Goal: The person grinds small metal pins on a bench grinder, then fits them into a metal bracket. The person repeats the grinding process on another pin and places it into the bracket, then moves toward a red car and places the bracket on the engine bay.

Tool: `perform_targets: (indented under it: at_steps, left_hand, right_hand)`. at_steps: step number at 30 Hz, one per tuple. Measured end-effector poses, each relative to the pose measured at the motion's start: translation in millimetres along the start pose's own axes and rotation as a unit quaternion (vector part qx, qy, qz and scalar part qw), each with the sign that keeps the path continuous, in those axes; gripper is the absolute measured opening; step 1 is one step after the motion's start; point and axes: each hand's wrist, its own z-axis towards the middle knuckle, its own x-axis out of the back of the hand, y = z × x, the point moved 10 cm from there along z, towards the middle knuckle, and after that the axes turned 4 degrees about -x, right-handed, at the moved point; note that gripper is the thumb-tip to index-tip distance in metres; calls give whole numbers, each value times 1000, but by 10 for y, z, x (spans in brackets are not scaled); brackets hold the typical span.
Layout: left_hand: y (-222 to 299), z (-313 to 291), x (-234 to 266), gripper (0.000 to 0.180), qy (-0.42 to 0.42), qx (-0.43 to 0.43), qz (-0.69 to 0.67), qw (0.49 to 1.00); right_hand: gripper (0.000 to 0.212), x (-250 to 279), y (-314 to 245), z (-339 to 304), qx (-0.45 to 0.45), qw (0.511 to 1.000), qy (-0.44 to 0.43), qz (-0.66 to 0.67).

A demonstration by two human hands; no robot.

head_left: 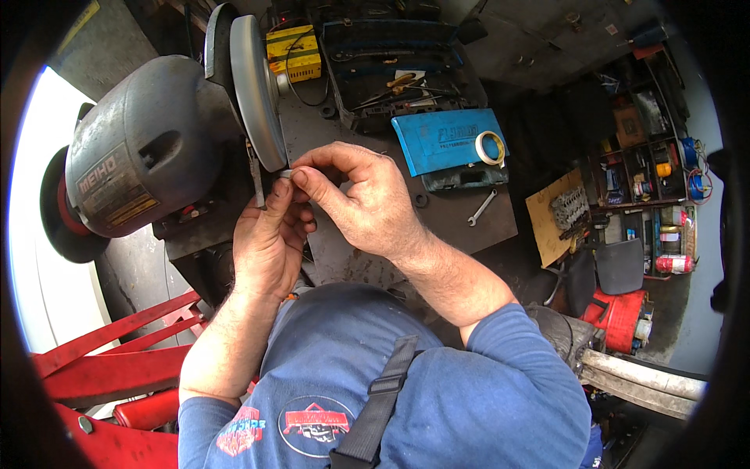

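Note:
A dark bench grinder (144, 144) stands at the left, with its grey grinding wheel (255, 94) facing me. Just below the wheel's near edge, my right hand (363, 195) pinches a small pale metal piece (287, 173) between thumb and forefinger. My left hand (269, 238) is closed beneath it, thumb pressed up against the same piece. Most of the piece is hidden by my fingertips, so its kind does not show. It lies at or very close to the wheel; contact is unclear. A narrow metal tool rest (256, 176) sits left of my thumbs.
Beyond my hands lie a blue case lid (445, 141) with a tape roll (490, 148), an open toolbox (398, 70) and a yellow box (294, 53). A combination wrench (482, 208) rests on the bench. Red metal frames (117, 375) stand lower left; shelves (648, 148) fill the right.

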Motion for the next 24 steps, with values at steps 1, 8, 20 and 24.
perform_targets:
  at_steps: [1,8,20,24]
  left_hand:
    - [2,3,1,30,4,-5,-1,1000]
    - [4,16,12,29,26,-17,-9,999]
    - [-40,53,30,35,2,-9,24,1000]
    - [-25,88,14,35,1,-13,28,1000]
  right_hand:
    - [17,-6,17,-1,-5,1000,-2,1]
    - [22,-36,94,4,-35,999,-7,23]
    - [30,-82,204,10,-128,990,-52,42]
    - [30,-97,298,5,-164,982,-58,75]
